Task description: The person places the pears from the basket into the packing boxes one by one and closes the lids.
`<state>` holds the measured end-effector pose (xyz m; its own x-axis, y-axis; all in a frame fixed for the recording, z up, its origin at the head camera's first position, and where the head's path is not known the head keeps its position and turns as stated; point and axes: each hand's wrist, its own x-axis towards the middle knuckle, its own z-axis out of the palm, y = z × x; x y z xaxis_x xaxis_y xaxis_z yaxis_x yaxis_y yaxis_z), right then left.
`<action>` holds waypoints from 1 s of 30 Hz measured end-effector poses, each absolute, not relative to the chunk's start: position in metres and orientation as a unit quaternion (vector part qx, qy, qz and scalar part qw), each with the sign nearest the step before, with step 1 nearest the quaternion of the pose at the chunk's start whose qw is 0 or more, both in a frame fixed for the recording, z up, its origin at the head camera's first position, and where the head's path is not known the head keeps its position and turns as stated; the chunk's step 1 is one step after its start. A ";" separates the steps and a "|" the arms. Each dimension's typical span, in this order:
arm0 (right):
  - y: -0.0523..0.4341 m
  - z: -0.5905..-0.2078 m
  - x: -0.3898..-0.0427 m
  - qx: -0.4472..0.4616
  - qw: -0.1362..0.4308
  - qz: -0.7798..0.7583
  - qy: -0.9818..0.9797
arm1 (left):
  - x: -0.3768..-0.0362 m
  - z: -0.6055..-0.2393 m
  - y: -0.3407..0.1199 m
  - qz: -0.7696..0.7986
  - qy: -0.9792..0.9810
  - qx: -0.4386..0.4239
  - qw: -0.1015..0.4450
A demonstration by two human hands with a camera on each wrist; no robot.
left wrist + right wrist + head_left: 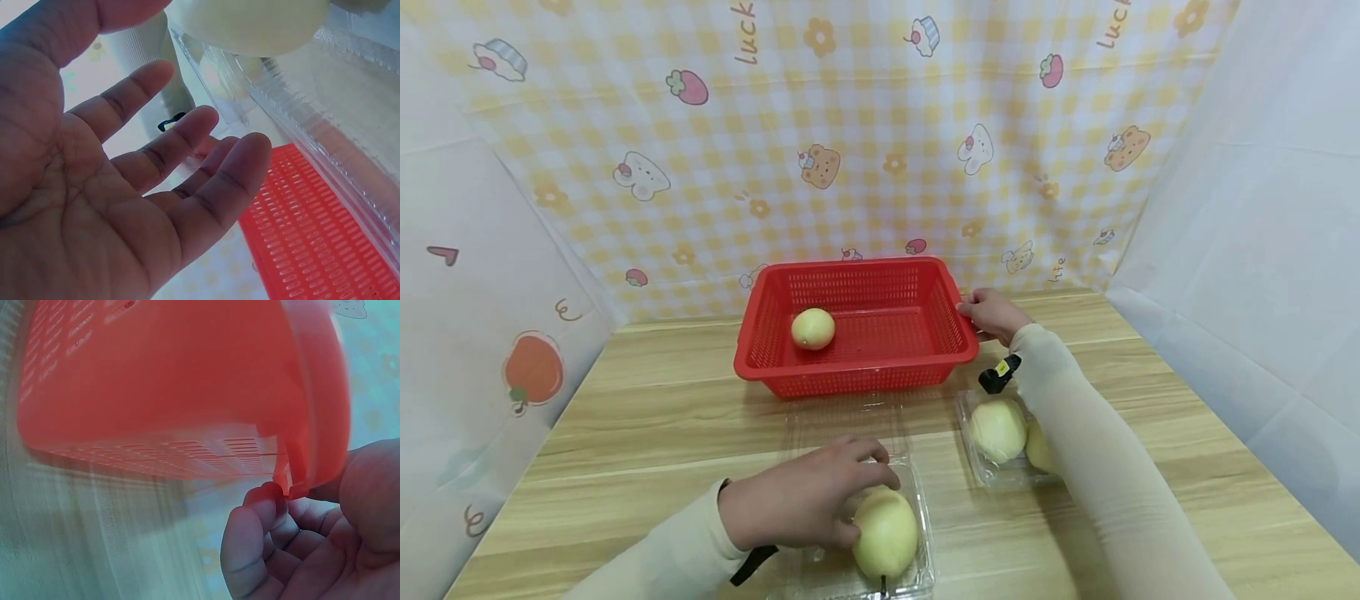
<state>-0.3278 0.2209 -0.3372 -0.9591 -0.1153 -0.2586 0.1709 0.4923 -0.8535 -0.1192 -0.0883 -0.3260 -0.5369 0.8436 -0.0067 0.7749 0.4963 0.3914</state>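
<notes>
My left hand reaches over a pale yellow pear, its fingers loosely bent and spread. In the left wrist view the fingertips stand apart from the pear; whether the thumb touches it I cannot tell. That pear lies in a clear plastic clamshell box whose lid is folded back. My right hand grips the right rim of a red plastic basket, thumb above and fingers curled beneath the edge, as the right wrist view shows. One pear sits inside the basket, on the left.
Right of the open box, a second clear box holds a pear and another pear, partly behind my right sleeve. The wooden table meets a checkered curtain at the back, with white curtains on both sides.
</notes>
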 end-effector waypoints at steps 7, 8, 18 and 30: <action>0.220 -0.337 -0.328 0.022 0.139 -0.502 0.853 | -0.120 -0.324 -0.091 0.186 0.859 0.463 0.112; 0.220 -0.337 -0.328 0.023 0.139 -0.502 0.853 | -0.121 -0.323 -0.092 0.184 0.861 0.461 0.112; 0.220 -0.337 -0.327 0.019 0.141 -0.500 0.854 | -0.132 -0.316 -0.101 0.206 0.867 0.448 0.073; 0.220 -0.336 -0.326 0.016 0.139 -0.498 0.856 | -0.158 -0.309 -0.113 0.242 0.870 0.428 0.014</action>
<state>-0.3256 0.2203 -0.3357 -0.9610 -0.1100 -0.2536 0.1660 0.5040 -0.8476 -0.1579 -0.1134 -0.3091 -0.6326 0.7526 0.1828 0.7389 0.5159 0.4334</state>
